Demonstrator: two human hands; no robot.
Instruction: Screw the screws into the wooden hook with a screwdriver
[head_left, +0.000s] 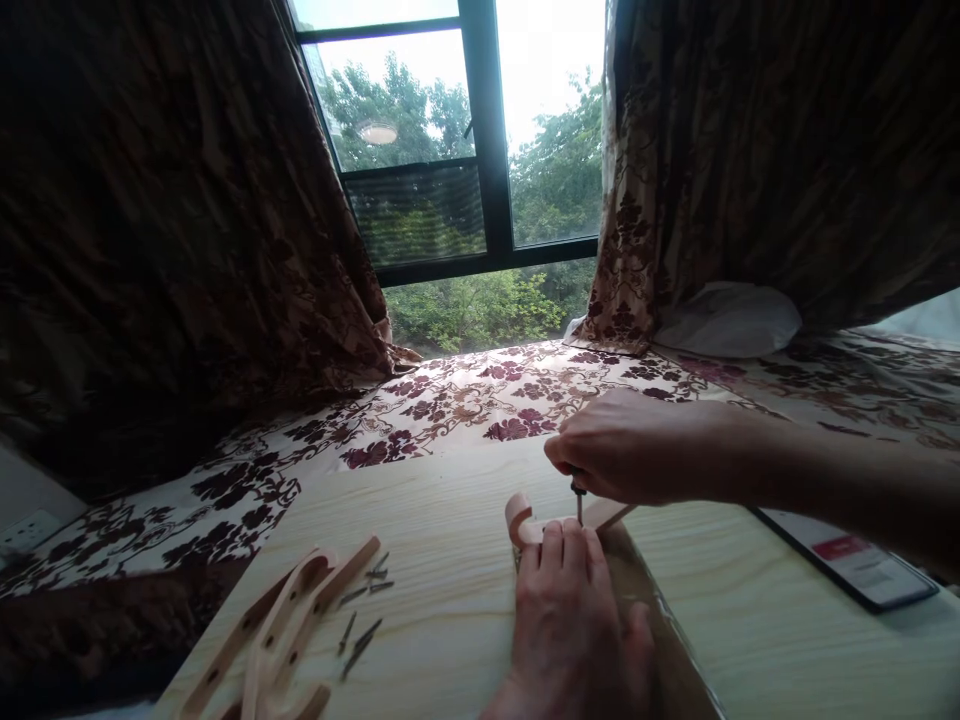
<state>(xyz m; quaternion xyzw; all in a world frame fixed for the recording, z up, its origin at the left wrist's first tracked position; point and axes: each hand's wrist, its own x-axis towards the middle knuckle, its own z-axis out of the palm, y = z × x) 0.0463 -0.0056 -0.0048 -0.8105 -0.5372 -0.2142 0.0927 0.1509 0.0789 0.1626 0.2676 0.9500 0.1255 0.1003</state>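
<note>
My right hand (619,450) is closed around the handle of a screwdriver (580,505), whose shaft points straight down. Its tip meets a curved wooden hook (517,515), though my fingers hide the exact contact point. My left hand (566,610) presses its fingertips on the hook, pinning it to a brown strip or board (675,650) beneath. Left of my hands lie several screws (360,645) in a loose scatter. Beside them rests a pile of more wooden hooks (277,620) with drilled holes.
A pale wood-grain tabletop (435,520) carries everything. A phone or tablet (847,555) with a lit screen lies under my right forearm. Behind are a flower-patterned cloth (450,400), a white bag-like bundle (731,320), dark curtains (187,200) and a window (495,130).
</note>
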